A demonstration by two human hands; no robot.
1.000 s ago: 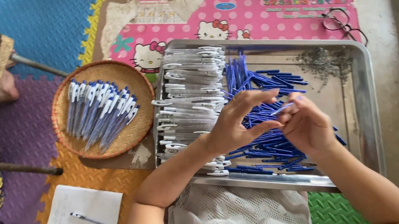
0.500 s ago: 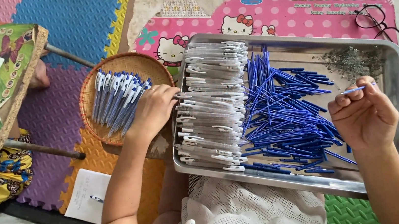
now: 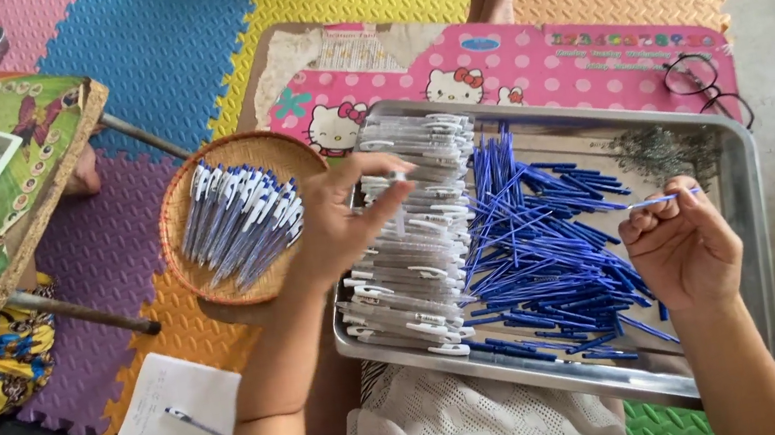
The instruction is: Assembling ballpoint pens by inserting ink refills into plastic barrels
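Left hand (image 3: 343, 223) pinching pen barrel (image 3: 395, 186), upright, above barrel stack (image 3: 416, 244). Right hand (image 3: 680, 244) gripping blue refill (image 3: 663, 200), long axis sideways, tip pointing right; barrel well left of it.

**Both hands raised, fingers pinched**

Left forearm reaching up from the lower edge, wrist bent slightly right. Left hand (image 3: 340, 222) half open, palm turned right, thumb and forefinger stretched forward and pinched together, other fingers loosely curled behind. Right forearm rising from the lower right corner. Right hand (image 3: 680, 244) curled into a loose fist, knuckles leftward, thumb and forefinger tips pressed together at top.
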